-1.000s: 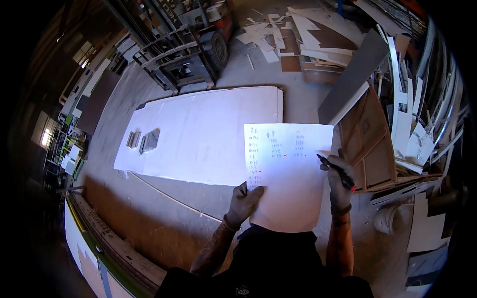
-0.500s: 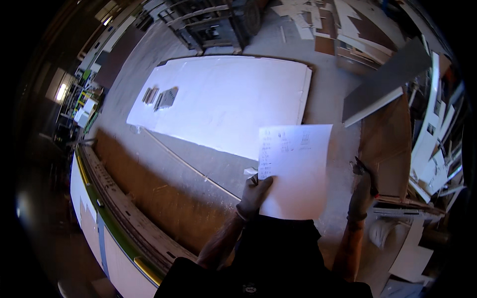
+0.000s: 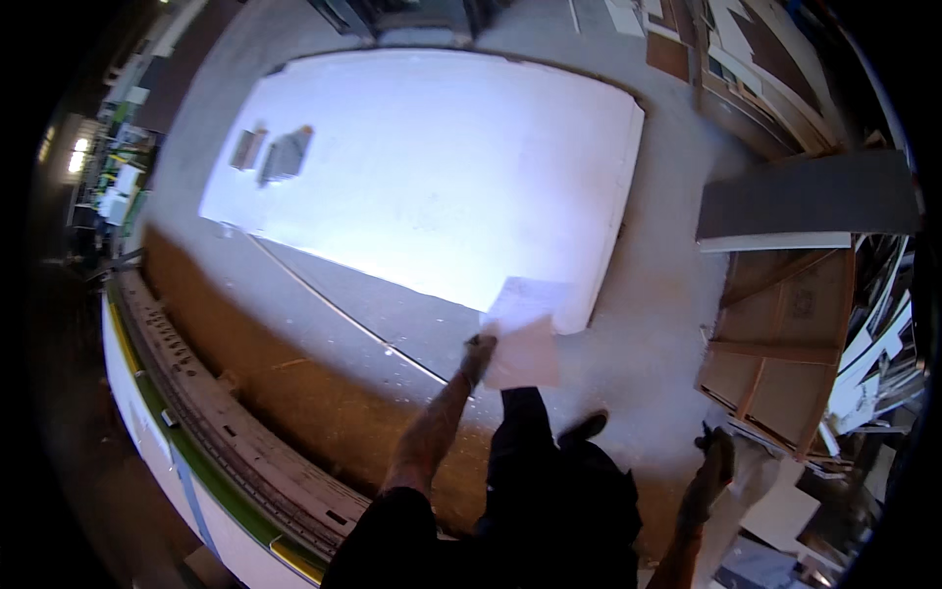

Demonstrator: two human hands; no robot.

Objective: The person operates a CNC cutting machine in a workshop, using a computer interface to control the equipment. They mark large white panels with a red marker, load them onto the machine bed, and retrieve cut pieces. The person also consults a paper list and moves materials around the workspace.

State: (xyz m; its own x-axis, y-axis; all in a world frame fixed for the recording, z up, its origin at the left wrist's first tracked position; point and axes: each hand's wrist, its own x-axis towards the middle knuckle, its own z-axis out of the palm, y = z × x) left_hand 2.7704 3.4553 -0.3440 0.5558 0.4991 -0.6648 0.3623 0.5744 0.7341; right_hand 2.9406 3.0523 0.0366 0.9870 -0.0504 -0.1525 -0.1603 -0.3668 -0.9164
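Note:
My left hand (image 3: 478, 359), in a grey glove, grips the left edge of a sheet of paper (image 3: 523, 353). The sheet is tilted, with faint writing on its upper part. Beyond it on the floor lies a large white panel (image 3: 422, 177), which the paper's top overlaps in view. My right hand (image 3: 716, 465), gloved too, hangs low on the right with its fingers closed round a small dark object (image 3: 704, 436), too blurred to name. On the panel's left part rest two small stacks of grey pieces (image 3: 286, 155).
A long machine bed with a green edge (image 3: 211, 463) runs along the left. A thin rod (image 3: 339, 312) lies on the floor. At right, a dark board (image 3: 805, 196) leans above a brown wooden frame (image 3: 770, 329), with white offcuts (image 3: 871, 368) heaped beside it. A forklift (image 3: 402, 18) stands beyond the panel.
My left hand has carried the paper lower and farther from me, and the sheet tilts more. My right hand has dropped. The view has shifted, bringing my legs and one shoe into sight.

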